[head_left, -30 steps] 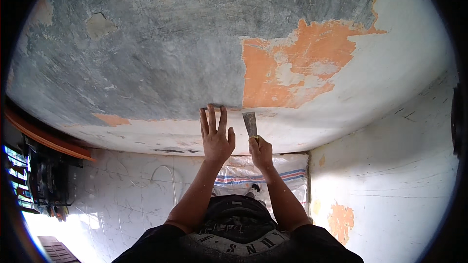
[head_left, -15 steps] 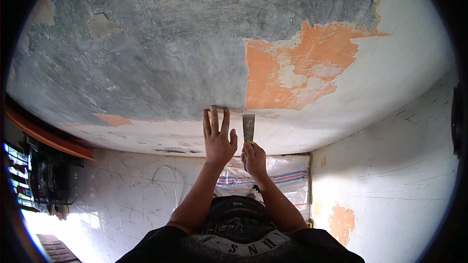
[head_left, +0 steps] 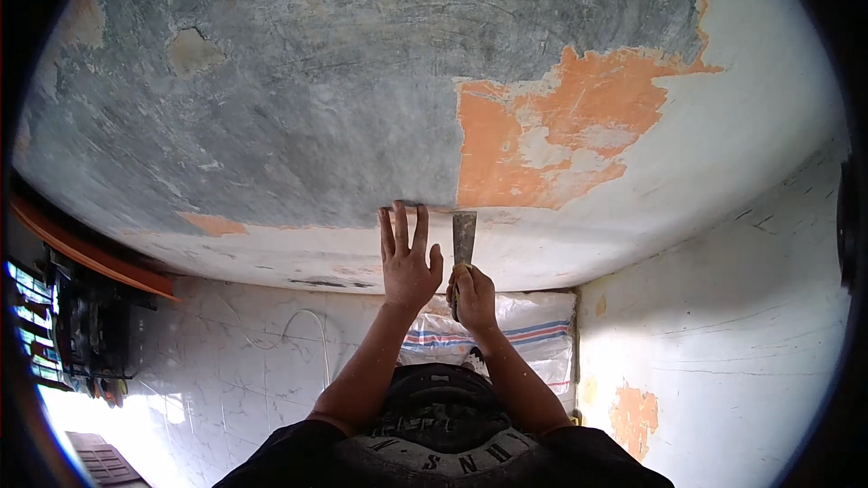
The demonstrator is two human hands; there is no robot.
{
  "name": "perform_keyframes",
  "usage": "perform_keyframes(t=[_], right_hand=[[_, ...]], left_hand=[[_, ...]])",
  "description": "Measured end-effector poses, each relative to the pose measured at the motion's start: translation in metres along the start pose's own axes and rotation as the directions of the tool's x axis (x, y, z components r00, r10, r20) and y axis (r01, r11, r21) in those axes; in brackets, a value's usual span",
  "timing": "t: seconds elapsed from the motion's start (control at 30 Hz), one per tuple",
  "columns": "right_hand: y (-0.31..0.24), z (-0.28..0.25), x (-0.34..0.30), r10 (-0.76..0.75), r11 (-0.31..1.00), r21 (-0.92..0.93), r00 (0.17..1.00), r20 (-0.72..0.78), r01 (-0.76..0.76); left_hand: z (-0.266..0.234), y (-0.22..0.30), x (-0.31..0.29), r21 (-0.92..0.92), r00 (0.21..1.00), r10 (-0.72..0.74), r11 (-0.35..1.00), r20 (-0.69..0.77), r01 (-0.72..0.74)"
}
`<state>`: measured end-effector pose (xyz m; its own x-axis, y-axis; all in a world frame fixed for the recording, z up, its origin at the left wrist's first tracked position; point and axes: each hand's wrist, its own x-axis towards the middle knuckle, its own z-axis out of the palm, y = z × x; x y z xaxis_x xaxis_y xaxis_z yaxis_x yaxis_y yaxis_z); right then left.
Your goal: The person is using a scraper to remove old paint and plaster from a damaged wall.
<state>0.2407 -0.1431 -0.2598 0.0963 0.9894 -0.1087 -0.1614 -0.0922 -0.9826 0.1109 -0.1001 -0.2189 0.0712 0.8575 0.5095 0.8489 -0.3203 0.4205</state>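
My left hand [head_left: 411, 264] lies with fingers outstretched against the wall [head_left: 298, 126], its fingertips at the lower edge of the bare grey area. To its right, my right hand [head_left: 472, 296] is wrapped round the handle of a scraper [head_left: 464, 237]. The scraper's flat, stained blade points up, its broad end close to the lower left corner of an orange patch [head_left: 493, 163]. Whether the blade edge touches the wall I cannot tell. Around that patch lies white paint [head_left: 723, 136], with ragged borders between the colours.
White sacking with blue and red stripes [head_left: 533, 334] lies below my hands. A pale cable [head_left: 323, 334] loops over the marbled floor [head_left: 244, 334]. At the left are an orange ledge [head_left: 99, 258] and dark clutter [head_left: 95, 330]. Another white wall [head_left: 714, 307] stands at the right.
The wall sits very slightly lower in the view. Both hands keep nearly the same pose, and the scraper's blade end stays near the orange patch's lower corner.
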Motion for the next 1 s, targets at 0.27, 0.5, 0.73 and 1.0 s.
perform_keyframes(t=[0.27, 0.5, 0.73, 1.0], right_hand=[[-0.051, 0.008, 0.013, -0.102, 0.982, -0.154, 0.994, 0.045, 0.108], [0.001, 0.000, 0.012, -0.085, 0.995, -0.047, 0.996, 0.010, 0.085], [-0.062, 0.020, 0.019, -0.152, 0.988, 0.001, 0.988, 0.035, 0.152], [-0.002, -0.002, 0.002, -0.016, 0.999, -0.048, 1.000, 0.023, 0.017]], left_hand=[[0.005, -0.001, 0.000, -0.005, 0.999, -0.009, 1.000, -0.033, 0.008], [-0.002, 0.001, 0.001, -0.015, 1.000, 0.000, 1.000, -0.008, 0.000], [-0.008, 0.001, 0.001, -0.033, 1.000, 0.000, 0.999, 0.001, 0.000], [-0.007, 0.004, 0.000, -0.063, 1.000, -0.013, 0.998, 0.012, 0.013]])
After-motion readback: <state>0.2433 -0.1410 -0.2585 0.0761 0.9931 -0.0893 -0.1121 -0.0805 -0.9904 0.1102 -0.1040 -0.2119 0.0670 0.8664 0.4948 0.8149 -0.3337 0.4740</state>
